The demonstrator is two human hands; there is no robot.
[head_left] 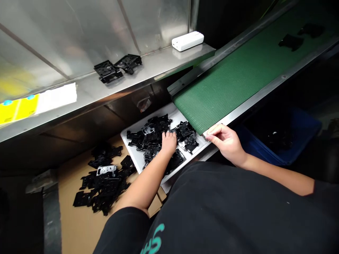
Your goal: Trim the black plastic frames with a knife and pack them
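A white tray (130,152) holds a heap of black plastic parts (152,139), a few with pale or silvery faces. My left hand (169,143) reaches into the heap, its fingers bent down and closed on one of the parts; the fingertips are partly hidden. My right hand (229,143) is by the near end of the green conveyor belt (219,95), just off the tray's right corner. Its thumb and forefinger pinch something small, too small to name.
More black parts lie piled on cardboard (70,229) at lower left. A metal shelf (159,63) carries two black parts (107,70), a white box-shaped device (188,41) and yellow-and-white paper (39,102). Dark pieces (291,42) sit up the belt. A blue bin (296,148) stands right.
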